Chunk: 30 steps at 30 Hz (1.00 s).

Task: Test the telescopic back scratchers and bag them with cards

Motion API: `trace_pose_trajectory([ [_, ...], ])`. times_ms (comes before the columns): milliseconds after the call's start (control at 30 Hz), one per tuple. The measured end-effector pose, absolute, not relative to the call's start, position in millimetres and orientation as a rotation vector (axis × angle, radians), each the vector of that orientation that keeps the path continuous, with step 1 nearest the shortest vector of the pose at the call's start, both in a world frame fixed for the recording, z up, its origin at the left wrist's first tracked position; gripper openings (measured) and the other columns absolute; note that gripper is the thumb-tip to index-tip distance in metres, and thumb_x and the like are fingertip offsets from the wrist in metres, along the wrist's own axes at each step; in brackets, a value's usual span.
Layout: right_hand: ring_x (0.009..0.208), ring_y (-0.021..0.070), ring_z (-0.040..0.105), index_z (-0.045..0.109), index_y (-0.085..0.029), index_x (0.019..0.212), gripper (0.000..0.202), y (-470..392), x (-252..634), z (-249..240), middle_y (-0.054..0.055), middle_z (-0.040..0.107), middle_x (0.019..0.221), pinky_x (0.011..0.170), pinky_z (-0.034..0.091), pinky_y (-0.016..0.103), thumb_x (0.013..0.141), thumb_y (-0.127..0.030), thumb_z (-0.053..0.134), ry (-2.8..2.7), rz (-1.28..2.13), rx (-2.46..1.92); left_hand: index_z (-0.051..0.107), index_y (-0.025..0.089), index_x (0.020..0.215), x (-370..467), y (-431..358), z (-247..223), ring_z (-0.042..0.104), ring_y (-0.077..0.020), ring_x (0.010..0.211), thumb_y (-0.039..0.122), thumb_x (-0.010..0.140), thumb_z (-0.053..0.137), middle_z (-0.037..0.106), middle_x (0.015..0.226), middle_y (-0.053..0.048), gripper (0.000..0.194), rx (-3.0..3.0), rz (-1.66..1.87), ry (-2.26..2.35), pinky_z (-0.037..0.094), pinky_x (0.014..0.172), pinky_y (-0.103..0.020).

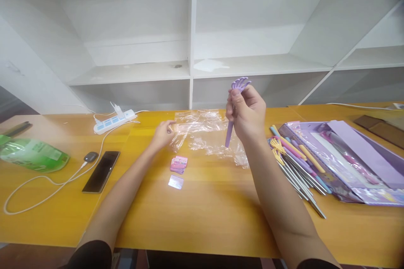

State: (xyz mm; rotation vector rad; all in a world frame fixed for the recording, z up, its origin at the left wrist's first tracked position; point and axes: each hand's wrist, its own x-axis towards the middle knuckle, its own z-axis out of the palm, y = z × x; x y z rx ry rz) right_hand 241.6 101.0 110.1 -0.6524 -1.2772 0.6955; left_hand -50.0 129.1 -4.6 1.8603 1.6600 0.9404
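My right hand [248,111] is raised over the table, its fingers wrapped round a purple hand-shaped scratcher [229,133] whose curled tips point up. At the left end of a heap of clear plastic wrappers [205,128], my left hand [163,134] has its fingers together, pinching the edge of the film. Small pink cards [179,164] lie stacked below the wrappers, with one pale shiny card [176,182] just in front of them.
At right, several colourful scratchers with metal rods [299,168] lie beside a purple box [378,151]. To the left are a phone [101,171], a green bottle [34,154], a power strip [114,122] and a white cable [41,207]. White shelves [191,38] stand behind.
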Motion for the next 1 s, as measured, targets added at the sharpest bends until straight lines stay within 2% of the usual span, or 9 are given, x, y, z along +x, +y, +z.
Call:
trace_pose_trajectory([
  [167, 0.049, 0.0060, 0.036, 0.061, -0.025, 0.094, 0.031, 90.4, 239.8, 116.5, -0.003, 0.059, 0.080, 0.043, 0.025, 0.027, 0.101, -0.054, 0.070, -1.463, 0.887, -0.694, 0.075, 0.019, 0.124, -52.0, 124.8, 24.0, 0.072, -0.0192, 0.095, 0.019, 0.079, 0.064, 0.078, 0.124, -0.010, 0.046, 1.703, 1.239, 1.383, 0.059, 0.092, -0.034],
  [300, 0.065, 0.0109, 0.052, 0.068, -0.022, 0.097, 0.028, 72.9, 233.1, 120.3, 0.000, 0.067, 0.083, 0.058, 0.040, 0.027, 0.099, -0.050, 0.073, -1.768, 0.807, -0.843, 0.077, 0.019, 0.114, -43.9, 107.1, 45.7, 0.073, -0.0239, 0.116, 0.031, 0.087, 0.069, 0.078, 0.124, -0.012, 0.031, 1.588, 1.516, 1.212, 0.060, 0.099, -0.036],
  [367, 0.068, 0.0128, 0.056, 0.070, -0.023, 0.102, 0.029, 64.3, 227.2, 120.5, -0.001, 0.069, 0.082, 0.063, 0.043, 0.028, 0.095, -0.049, 0.078, -1.891, 0.736, -0.898, 0.077, 0.021, 0.116, -36.2, 93.6, 57.4, 0.073, -0.0202, 0.110, 0.033, 0.090, 0.073, 0.078, 0.123, -0.010, 0.029, 1.525, 1.641, 1.136, 0.061, 0.101, -0.036],
  [467, 0.071, 0.0144, 0.061, 0.067, -0.024, 0.112, 0.033, 54.1, 215.3, 118.0, -0.002, 0.070, 0.083, 0.067, 0.045, 0.028, 0.092, -0.046, 0.082, -2.053, 0.698, -0.917, 0.077, 0.020, 0.108, -22.0, 70.4, 75.9, 0.073, -0.0156, 0.093, 0.028, 0.087, 0.083, 0.075, 0.102, -0.006, 0.024, 1.371, 1.812, 0.862, 0.065, 0.095, -0.034],
  [600, 0.082, 0.0175, 0.068, 0.060, -0.024, 0.124, 0.034, 49.0, 197.5, 108.5, 0.002, 0.073, 0.095, 0.072, 0.046, 0.028, 0.095, -0.031, 0.077, -2.064, 0.555, -0.970, 0.071, 0.021, 0.105, -4.6, 42.8, 94.1, 0.075, -0.0155, 0.092, 0.024, 0.084, 0.088, 0.066, 0.096, 0.000, 0.028, 1.338, 1.818, 0.683, 0.069, 0.087, -0.034],
  [700, 0.079, 0.0163, 0.067, 0.061, -0.023, 0.115, 0.017, 51.6, 190.9, 100.3, 0.003, 0.074, 0.095, 0.071, 0.045, 0.027, 0.098, -0.020, 0.062, -1.977, 0.377, -0.942, 0.063, 0.027, 0.119, 1.3, 30.1, 98.7, 0.077, -0.0180, 0.096, 0.023, 0.086, 0.088, 0.062, 0.094, 0.003, 0.041, 1.399, 1.734, 0.609, 0.070, 0.089, -0.037],
  [833, 0.083, 0.0164, 0.068, 0.062, -0.024, 0.105, 0.015, 55.2, 194.8, 97.7, 0.003, 0.075, 0.095, 0.074, 0.049, 0.028, 0.096, -0.014, 0.056, -1.865, 0.162, -0.790, 0.055, 0.029, 0.136, -1.4, 24.8, 98.1, 0.076, -0.0186, 0.095, 0.026, 0.085, 0.090, 0.062, 0.094, 0.003, 0.062, 1.426, 1.534, 0.560, 0.069, 0.092, -0.040],
  [933, 0.080, 0.0153, 0.068, 0.065, -0.024, 0.105, 0.022, 53.4, 200.5, 102.4, 0.003, 0.078, 0.099, 0.075, 0.052, 0.029, 0.093, -0.009, 0.055, -1.798, 0.148, -0.689, 0.060, 0.022, 0.128, -5.0, 26.1, 97.3, 0.074, -0.0208, 0.097, 0.042, 0.083, 0.092, 0.065, 0.102, -0.003, 0.058, 1.318, 1.317, 0.490, 0.068, 0.088, -0.039],
  [1000, 0.077, 0.0146, 0.067, 0.067, -0.025, 0.106, 0.017, 51.4, 203.0, 105.4, 0.003, 0.079, 0.102, 0.075, 0.054, 0.030, 0.096, -0.014, 0.059, -1.787, 0.245, -0.632, 0.063, 0.020, 0.114, -4.9, 27.7, 96.7, 0.072, -0.0224, 0.100, 0.056, 0.083, 0.090, 0.066, 0.106, -0.006, 0.055, 1.226, 1.215, 0.448, 0.066, 0.085, -0.038],
])
